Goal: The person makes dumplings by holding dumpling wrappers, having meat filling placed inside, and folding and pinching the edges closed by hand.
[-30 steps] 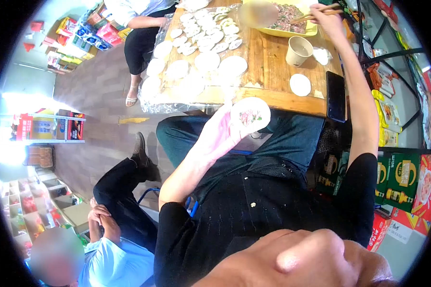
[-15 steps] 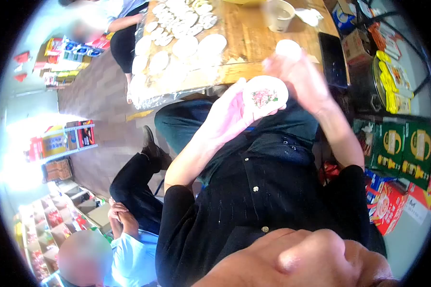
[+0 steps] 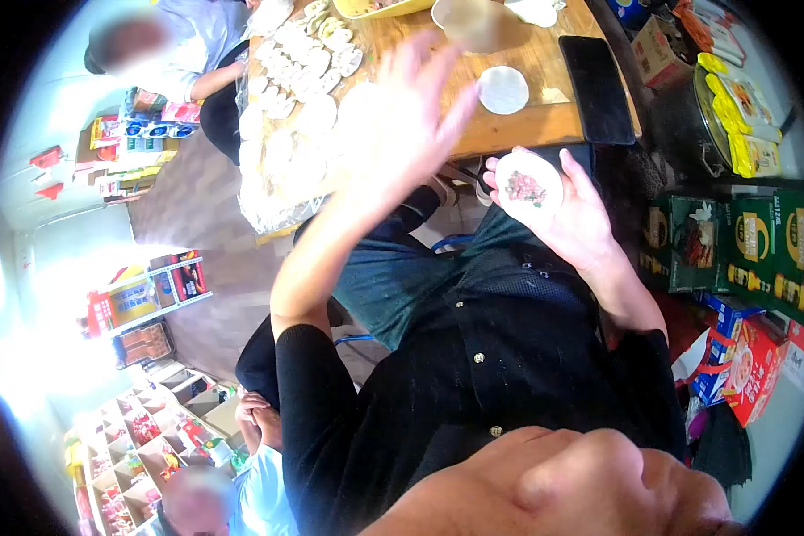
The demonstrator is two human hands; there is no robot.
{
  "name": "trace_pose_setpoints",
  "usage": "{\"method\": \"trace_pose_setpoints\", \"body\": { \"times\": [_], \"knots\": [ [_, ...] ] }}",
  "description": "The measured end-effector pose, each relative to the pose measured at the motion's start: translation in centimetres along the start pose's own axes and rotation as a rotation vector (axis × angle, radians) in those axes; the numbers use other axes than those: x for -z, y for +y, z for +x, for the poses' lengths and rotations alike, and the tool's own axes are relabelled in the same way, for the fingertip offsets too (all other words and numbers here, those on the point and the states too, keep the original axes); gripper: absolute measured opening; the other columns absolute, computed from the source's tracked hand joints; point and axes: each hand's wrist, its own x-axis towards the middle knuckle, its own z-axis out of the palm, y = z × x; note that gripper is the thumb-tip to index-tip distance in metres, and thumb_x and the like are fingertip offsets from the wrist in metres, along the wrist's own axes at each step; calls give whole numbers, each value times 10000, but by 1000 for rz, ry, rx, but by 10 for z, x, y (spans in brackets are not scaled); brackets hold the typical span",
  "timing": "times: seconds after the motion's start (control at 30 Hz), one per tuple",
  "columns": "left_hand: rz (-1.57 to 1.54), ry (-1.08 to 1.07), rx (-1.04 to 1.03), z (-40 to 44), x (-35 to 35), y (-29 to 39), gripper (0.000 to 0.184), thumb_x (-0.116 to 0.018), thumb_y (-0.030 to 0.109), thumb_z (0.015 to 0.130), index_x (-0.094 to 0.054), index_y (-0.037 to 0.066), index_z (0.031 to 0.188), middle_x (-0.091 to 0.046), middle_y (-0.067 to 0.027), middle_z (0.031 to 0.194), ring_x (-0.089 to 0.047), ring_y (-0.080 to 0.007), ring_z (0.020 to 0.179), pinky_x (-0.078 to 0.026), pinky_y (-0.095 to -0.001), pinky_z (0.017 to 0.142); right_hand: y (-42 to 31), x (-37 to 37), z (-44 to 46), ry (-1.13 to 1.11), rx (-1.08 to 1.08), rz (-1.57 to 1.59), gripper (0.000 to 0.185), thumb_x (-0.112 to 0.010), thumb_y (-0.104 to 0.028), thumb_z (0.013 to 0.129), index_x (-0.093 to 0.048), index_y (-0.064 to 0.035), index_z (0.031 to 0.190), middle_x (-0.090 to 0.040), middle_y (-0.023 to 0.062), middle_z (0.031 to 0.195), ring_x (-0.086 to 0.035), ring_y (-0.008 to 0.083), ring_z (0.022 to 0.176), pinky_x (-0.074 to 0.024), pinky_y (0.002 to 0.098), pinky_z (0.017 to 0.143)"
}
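In my right hand (image 3: 582, 214), a round white dough wrapper (image 3: 529, 188) lies on the palm and fingers, with pink and green filling in its middle. My left hand (image 3: 415, 112) is blurred by motion over the wooden table (image 3: 545, 125), fingers spread, with nothing seen in it. Another round wrapper (image 3: 503, 90) lies flat on the table to its right. Left of my left hand are several shaped dough pieces (image 3: 304, 67) and flat wrappers (image 3: 317, 114) on plastic film (image 3: 263, 213).
A yellow tray (image 3: 380, 9) and a partly blurred cup (image 3: 463, 20) stand at the table's far side. A black phone (image 3: 597, 89) lies at the right edge. Two other people sit to the left, one beyond the table (image 3: 183, 49), one lower down (image 3: 263, 487).
The filled wrapper has passed from my left hand to my right, which held chopsticks at the tray earlier. My left hand has moved forward over the table and opened. The view has shifted.
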Motion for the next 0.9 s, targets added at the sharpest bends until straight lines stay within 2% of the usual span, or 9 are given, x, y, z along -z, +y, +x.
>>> {"method": "trace_pose_setpoints", "body": {
  "times": [0.03, 0.1, 0.33, 0.5, 0.6, 0.63, 0.73, 0.83, 0.9],
  "knots": [
    [7, 1, 1, 18, -1, -7, 449, -585, 330, 900, -582, 40, 1243, -474, -209, 1341, -429, -371, 1259, -363, -443, 1046, -2, -5, -1, 0, -15, -15, 570, -305, -415, 1020, -442, 46, 1325, -435, 314, 1374, -451, 435, 1273, -359, 502, 1087],
    [20, 45, -74, 50, -6, -19, 483, -557, 442, 887, -592, 90, 1216, -359, -231, 1446, -272, -444, 1356, -138, -631, 1096, -5, -9, -2, -22, -35, -30, 579, -309, -414, 1018, -424, 51, 1345, -430, 314, 1379, -456, 433, 1271, -360, 500, 1087],
    [414, -124, -137, 80, -46, -57, 456, -530, 478, 889, -693, 120, 1120, -344, -218, 1471, -210, -427, 1396, -93, -634, 1113, -19, -10, 2, -65, 15, -33, 599, -335, -416, 1013, -379, 62, 1371, -383, 323, 1411, -422, 436, 1296, -323, 507, 1109],
    [196, 105, -130, 72, -28, -52, 412, -547, 344, 904, -624, 85, 1214, -349, -258, 1457, -232, -457, 1374, -180, -569, 1116, -20, -14, 7, -45, 68, -67, 624, -302, -424, 1019, -345, 79, 1386, -357, 325, 1429, -383, 430, 1329, -304, 509, 1121],
    [-6, 57, -74, 46, -7, -41, 419, -539, 326, 908, -613, 81, 1239, -308, -270, 1478, -213, -473, 1374, -171, -546, 1124, -19, -21, 16, -36, 47, -87, 638, -292, -431, 1020, -336, 91, 1385, -379, 322, 1414, -405, 416, 1317, -316, 495, 1118],
    [-53, 122, -128, 33, 5, -27, 350, -580, 287, 884, -649, 68, 1148, -474, -268, 1337, -430, -429, 1248, -344, -509, 1031, -18, -24, 19, -11, 30, -112, 645, -281, -435, 1022, -334, 97, 1384, -405, 318, 1396, -432, 404, 1300, -333, 482, 1112],
    [-162, -78, -273, -12, -6, -30, 625, -324, 628, 931, -662, 184, 1213, -391, -152, 1471, -298, -386, 1375, -198, -529, 1127, -12, -17, 31, -152, -47, -65, 658, -282, -458, 1021, -345, 87, 1384, -437, 276, 1388, -454, 354, 1293, -344, 467, 1108],
    [-164, -202, -301, -39, 0, -12, 657, -342, 680, 902, -671, 195, 1199, -378, -148, 1479, -283, -401, 1375, -188, -538, 1127, 3, -30, 38, 70, -66, -172, 668, -283, -485, 1018, -362, 69, 1383, -481, 219, 1366, -480, 303, 1275, -361, 444, 1098],
    [-17, -253, -361, -48, 4, -9, 672, -341, 712, 879, -667, 225, 1206, -351, -133, 1499, -261, -404, 1383, -167, -560, 1126, 7, -31, 41, 46, -114, -188, 670, -286, -495, 1016, -372, 60, 1380, -493, 201, 1357, -485, 290, 1269, -366, 444, 1092]
  ]
}}
